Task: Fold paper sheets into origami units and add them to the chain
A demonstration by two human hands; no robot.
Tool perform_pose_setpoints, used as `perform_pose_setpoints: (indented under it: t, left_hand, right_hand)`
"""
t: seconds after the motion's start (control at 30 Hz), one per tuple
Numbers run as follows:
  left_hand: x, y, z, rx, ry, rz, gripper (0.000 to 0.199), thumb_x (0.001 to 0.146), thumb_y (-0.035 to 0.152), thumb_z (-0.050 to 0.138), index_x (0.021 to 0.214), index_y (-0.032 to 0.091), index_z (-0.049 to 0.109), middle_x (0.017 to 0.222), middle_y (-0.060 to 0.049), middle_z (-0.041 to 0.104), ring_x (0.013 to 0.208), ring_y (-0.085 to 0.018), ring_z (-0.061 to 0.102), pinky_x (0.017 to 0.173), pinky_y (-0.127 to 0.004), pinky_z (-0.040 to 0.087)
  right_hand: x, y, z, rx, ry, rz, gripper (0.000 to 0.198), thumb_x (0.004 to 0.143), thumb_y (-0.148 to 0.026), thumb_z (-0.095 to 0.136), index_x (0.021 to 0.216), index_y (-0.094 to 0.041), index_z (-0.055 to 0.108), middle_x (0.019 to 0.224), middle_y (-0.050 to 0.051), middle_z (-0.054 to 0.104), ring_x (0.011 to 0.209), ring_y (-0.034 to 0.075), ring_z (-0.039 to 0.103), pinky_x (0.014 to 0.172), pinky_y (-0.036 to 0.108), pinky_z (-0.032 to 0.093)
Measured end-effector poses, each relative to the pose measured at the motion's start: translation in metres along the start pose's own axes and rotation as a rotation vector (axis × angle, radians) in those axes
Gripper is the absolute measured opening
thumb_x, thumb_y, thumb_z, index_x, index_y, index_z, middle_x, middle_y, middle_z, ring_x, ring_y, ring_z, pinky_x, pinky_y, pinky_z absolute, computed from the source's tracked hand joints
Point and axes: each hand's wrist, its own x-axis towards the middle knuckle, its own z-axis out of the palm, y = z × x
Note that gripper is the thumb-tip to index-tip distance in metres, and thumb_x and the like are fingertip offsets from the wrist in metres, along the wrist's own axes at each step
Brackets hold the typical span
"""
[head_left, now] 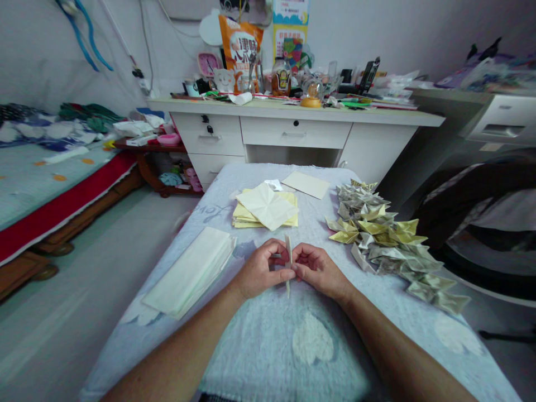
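Observation:
Between my two hands a narrow folded piece of paper [288,241] stands on edge, seen nearly edge-on. My left hand [268,268] pinches it from the left, thumb and fingers closed. From the right, my right hand [315,269] grips the same paper, its thumb tip close to the left thumb. Just beyond the hands lies a creased white paper sheet [266,205] on top of a stack of yellow paper [243,219]. A pile of long white paper [190,273] rests left of my left hand. Folded yellow and grey paper pieces [389,234] form a heap on the right.
A pale blue patterned cloth [268,346] covers the table. At its far end lies a beige card [306,184]. Behind stands a white desk [295,133] crowded with a jar [281,77] and an orange bag [238,50]. A bed [62,184] is left, a washing machine [498,167] right.

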Motion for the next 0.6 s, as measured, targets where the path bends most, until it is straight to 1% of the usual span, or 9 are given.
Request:
perform_pose_setpoints:
  t: [0.23, 0.47, 0.6]
  left_hand:
    - [-0.0001, 0.0003, -0.0004, -0.021, -0.008, -0.001, 0.025, 0.071, 0.029, 0.074, 0.083, 0.016, 0.056, 0.101, -0.004, 0.054, 0.091, -0.016, 0.056, 0.079, -0.028, 0.049]
    - [0.0002, -0.0021, -0.0001, -0.071, -0.006, 0.005, 0.026, 0.070, 0.029, 0.075, 0.083, 0.016, 0.056, 0.102, -0.004, 0.054, 0.094, -0.017, 0.057, 0.083, -0.030, 0.049]
    - [0.0001, -0.0033, -0.0003, -0.094, -0.015, 0.001, 0.025, 0.071, 0.029, 0.074, 0.084, 0.016, 0.057, 0.103, -0.005, 0.053, 0.097, -0.018, 0.057, 0.085, -0.031, 0.050]
  right_hand:
    - [-0.0012, -0.0008, 0.0001, 0.031, -0.021, 0.001, 0.032, 0.077, -0.045, 0.069, 0.081, -0.017, 0.055, 0.073, -0.002, 0.053, 0.061, 0.008, 0.047, 0.057, 0.021, 0.038]
    - [0.0000, 0.0004, -0.0004, 0.035, -0.025, -0.002, 0.034, 0.077, -0.046, 0.070, 0.082, -0.017, 0.054, 0.072, -0.002, 0.053, 0.060, 0.008, 0.046, 0.057, 0.021, 0.038]
    - [-0.0006, 0.0007, -0.0005, 0.054, -0.036, -0.003, 0.032, 0.077, -0.044, 0.070, 0.082, -0.017, 0.054, 0.072, -0.002, 0.052, 0.060, 0.008, 0.046, 0.056, 0.020, 0.038]
